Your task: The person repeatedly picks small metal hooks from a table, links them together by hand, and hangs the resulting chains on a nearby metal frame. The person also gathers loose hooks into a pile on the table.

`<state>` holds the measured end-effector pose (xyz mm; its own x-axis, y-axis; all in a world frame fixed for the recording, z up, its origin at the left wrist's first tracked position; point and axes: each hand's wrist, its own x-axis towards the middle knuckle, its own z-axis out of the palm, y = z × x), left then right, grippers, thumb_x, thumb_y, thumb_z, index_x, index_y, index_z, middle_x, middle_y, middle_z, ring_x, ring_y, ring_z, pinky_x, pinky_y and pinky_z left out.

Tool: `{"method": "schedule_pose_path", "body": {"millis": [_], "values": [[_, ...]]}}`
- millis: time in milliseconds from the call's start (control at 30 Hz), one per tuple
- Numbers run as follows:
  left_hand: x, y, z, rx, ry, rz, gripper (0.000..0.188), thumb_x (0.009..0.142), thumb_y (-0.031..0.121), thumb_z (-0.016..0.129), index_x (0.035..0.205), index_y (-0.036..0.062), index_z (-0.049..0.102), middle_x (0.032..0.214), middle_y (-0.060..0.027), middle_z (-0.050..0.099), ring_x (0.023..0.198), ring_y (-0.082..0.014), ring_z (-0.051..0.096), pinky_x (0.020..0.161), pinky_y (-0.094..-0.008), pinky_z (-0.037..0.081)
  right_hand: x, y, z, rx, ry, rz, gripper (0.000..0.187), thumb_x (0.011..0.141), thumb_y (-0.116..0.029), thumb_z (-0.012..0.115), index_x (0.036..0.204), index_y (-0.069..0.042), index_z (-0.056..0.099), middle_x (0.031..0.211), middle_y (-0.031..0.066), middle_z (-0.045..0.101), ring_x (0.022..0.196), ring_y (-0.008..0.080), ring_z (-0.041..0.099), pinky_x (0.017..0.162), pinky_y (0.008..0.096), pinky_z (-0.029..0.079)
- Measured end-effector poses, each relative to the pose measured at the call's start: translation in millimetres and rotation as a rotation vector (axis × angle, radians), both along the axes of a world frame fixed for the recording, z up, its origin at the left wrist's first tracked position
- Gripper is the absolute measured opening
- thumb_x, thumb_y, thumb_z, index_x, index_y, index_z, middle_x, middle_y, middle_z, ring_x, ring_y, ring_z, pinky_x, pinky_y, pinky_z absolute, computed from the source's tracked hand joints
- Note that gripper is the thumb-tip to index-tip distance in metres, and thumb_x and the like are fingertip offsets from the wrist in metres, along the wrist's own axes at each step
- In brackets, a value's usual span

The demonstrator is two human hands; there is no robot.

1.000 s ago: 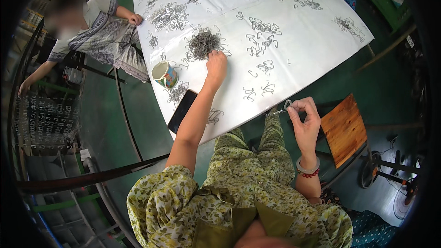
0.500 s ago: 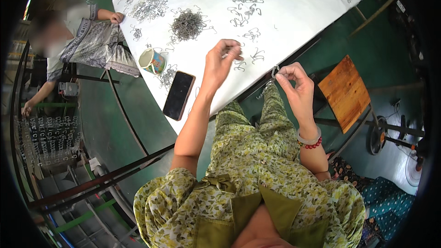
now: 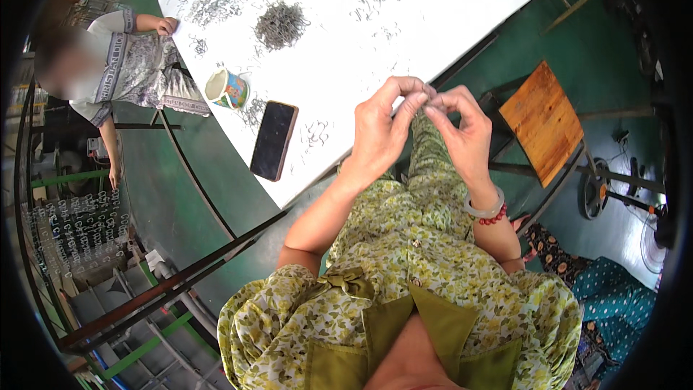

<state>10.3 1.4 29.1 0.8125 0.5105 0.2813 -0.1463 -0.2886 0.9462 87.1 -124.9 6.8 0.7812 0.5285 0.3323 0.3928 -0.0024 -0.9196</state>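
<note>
My left hand (image 3: pixel 382 124) and my right hand (image 3: pixel 465 130) meet fingertip to fingertip just off the table's near edge, both pinched closed. Between the fingertips, a bent metal hook, seen in my right hand a moment before, is now mostly hidden. What my left fingers grip is too small to make out. Beyond them on the white-topped table (image 3: pixel 317 76) lie loose dark wire hooks (image 3: pixel 372 3) in scattered groups. A denser heap of hooks (image 3: pixel 280 25) sits farther left.
A phone (image 3: pixel 274 141) and a colourful paper cup (image 3: pixel 227 89) are near the table's left edge. Another person (image 3: pixel 123 65) sits at the far left, beside rows of hanging metal pieces (image 3: pixel 79 231). A wooden stool (image 3: pixel 541 124) stands to my right.
My left hand has come back from the scattered hooks, right and toward me, to meet my right hand. Its fingers have closed. The other person's lower hand has shifted right.
</note>
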Motion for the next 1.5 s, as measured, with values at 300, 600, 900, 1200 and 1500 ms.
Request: {"method": "schedule_pose_path", "body": {"millis": [300,600,900,1200,1500], "values": [[-5.3,2.4,-4.7,-0.024,0.027,-0.021,0.006,0.093,0.003,0.062,0.097,-0.0010,0.061,0.093,-0.0117,0.071,0.087,-0.0190,0.069,0.078,-0.0311,0.054,94.3,54.1,-52.0,-0.261,-0.361,0.038,0.016,0.085,-0.010,0.069,0.098,0.000,0.072,0.083,0.0086,0.064,0.075,0.0217,0.059,0.067,0.0313,0.046],[-13.5,5.3,-15.4,0.008,0.064,-0.026,0.008,0.091,0.002,0.063,0.098,-0.0022,0.062,0.091,-0.0124,0.070,0.086,-0.0205,0.069,0.077,-0.0317,0.054,113.4,130.9,-90.1,-0.804,-0.433,-0.063,0.015,0.082,-0.018,0.071,0.086,-0.004,0.070,0.093,0.0110,0.066,0.093,0.0284,0.062,0.081,0.0506,0.043],[-17.1,2.3,-17.9,0.013,0.095,-0.039,0.008,0.094,0.004,0.061,0.099,-0.0006,0.061,0.094,-0.0103,0.071,0.090,-0.0161,0.067,0.082,-0.0302,0.052,110.8,135.3,-103.5,-0.716,-0.473,-0.046,0.018,0.081,-0.007,0.062,0.098,-0.005,0.065,0.087,0.0120,0.067,0.090,0.0317,0.063,0.081,0.0519,0.044],[-20.5,1.1,-16.9,0.013,0.090,-0.004,0.008,0.093,0.005,0.062,0.098,-0.0015,0.061,0.092,-0.0098,0.071,0.089,-0.0163,0.066,0.082,-0.0307,0.052,107.5,140.1,-91.0,-0.840,-0.399,-0.109,0.013,0.074,-0.011,0.070,0.087,-0.006,0.073,0.098,0.0108,0.067,0.098,0.0299,0.062,0.081,0.0513,0.046],[-17.2,5.9,-29.0,0.026,0.069,0.000,0.011,0.090,0.005,0.065,0.099,-0.0018,0.063,0.092,-0.0122,0.070,0.086,-0.0194,0.067,0.078,-0.0316,0.052,92.4,86.8,-63.7,-0.375,-0.007,0.081,0.018,0.074,-0.013,0.075,0.083,0.000,0.069,0.078,0.0109,0.069,0.072,0.0208,0.065,0.069,0.0327,0.051]]}}
